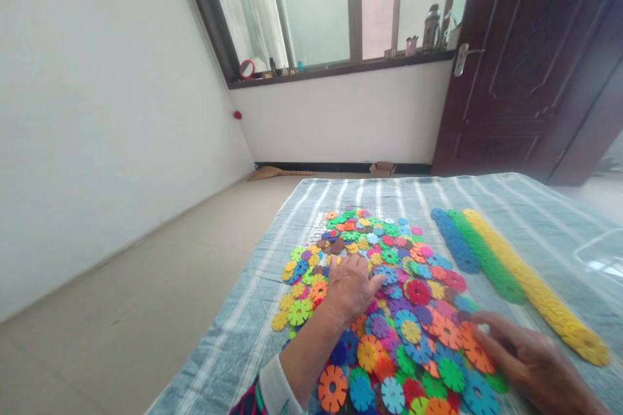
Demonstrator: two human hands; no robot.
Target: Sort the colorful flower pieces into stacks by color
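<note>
A wide heap of colourful notched plastic discs [418, 292] lies spread on the striped cloth. My left hand [351, 285] rests palm down over the heap's middle, thumb stretched away from the fingers and nothing visibly gripped; the fingertips are partly hidden. At the heap's right edge, my right hand [528, 356] has its thumb and fingers at a tilted orange notched disc [476, 348] and appears to pinch it. Three rows of overlapped discs lie to the right: blue [455, 240], green [487, 256] and yellow [535, 285].
The blue-grey striped cloth [263, 279] covers the surface under the discs. A white curved wire-like object [598, 240] lies at the right edge. Beyond stand a dark red door [525, 71] and a windowsill [341, 71] with small items. A broom [272, 172] lies on the floor.
</note>
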